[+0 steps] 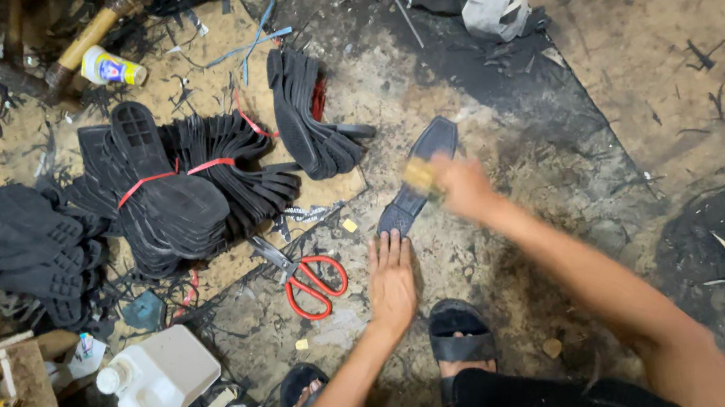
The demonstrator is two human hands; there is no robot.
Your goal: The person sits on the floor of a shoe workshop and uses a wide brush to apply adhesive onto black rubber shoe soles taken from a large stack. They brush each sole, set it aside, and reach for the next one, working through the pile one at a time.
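So over on the far side from the fingers, a heap of loose black rubber soles [30,243] is sitting on the floor, and next to it a bigger stack of soles [169,201] is being held together by red bands. Up beyond that a small yellow glue bottle [112,67] is lying on its side, and down near the bottom a white plastic jug [158,380] is lying tipped over beside some wood scraps. A third fan of soles [308,115] is leaning up ahead of the fingertips.

Red-handled scissors [308,281] are lying just to the outside of the left hand [391,281], near it but not touching. That hand is pressing flat on the ground, fingers [392,247] straight and close together, not gripping anything, with the tips touching or just about touching the near end of a single black shoe sole [418,180]. The sole is lying flat on the dirty floor, running away from those fingertips at a slant.

The right hand [464,186] is hovering over the middle of that sole and it's blurred, so I can't really tell how the fingers are sitting, but they're closed around a small tan block or brush [421,175] that's right on the sole. Below the hands, the person's feet in black sandals [459,337] are resting on the floor.
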